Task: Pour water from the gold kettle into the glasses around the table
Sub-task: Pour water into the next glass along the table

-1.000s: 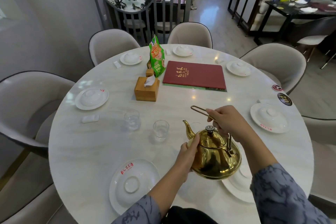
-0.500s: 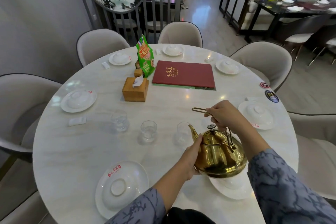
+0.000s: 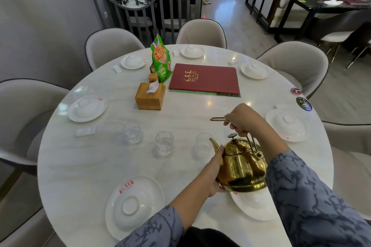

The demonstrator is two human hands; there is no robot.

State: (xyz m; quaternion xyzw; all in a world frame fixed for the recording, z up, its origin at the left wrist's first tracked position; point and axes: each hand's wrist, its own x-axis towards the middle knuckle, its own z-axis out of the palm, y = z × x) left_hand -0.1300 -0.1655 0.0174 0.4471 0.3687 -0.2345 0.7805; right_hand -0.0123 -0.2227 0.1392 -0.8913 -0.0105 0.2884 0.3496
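A gold kettle [image 3: 242,166] hangs above the near right of the round marble table [image 3: 84,168], over a white plate. My right hand [image 3: 244,119] grips its wire handle from above. My left hand [image 3: 215,172] presses against the kettle's left side below the spout. The spout points left toward the rightmost of three clear glasses [image 3: 203,145]. A middle glass [image 3: 164,143] and a left glass [image 3: 133,131] stand in a row beside it; both appear to hold water.
A wooden tissue box [image 3: 150,96], a green snack bag [image 3: 160,62] and a red menu [image 3: 204,79] occupy the centre. White plates with upturned bowls [image 3: 134,205] ring the edge. Grey chairs [image 3: 295,64] surround the table.
The kettle has moved right along the row of glasses. Its spout was over the middle glass and is now beside the rightmost glass, which has come into view. Both hands keep their hold.
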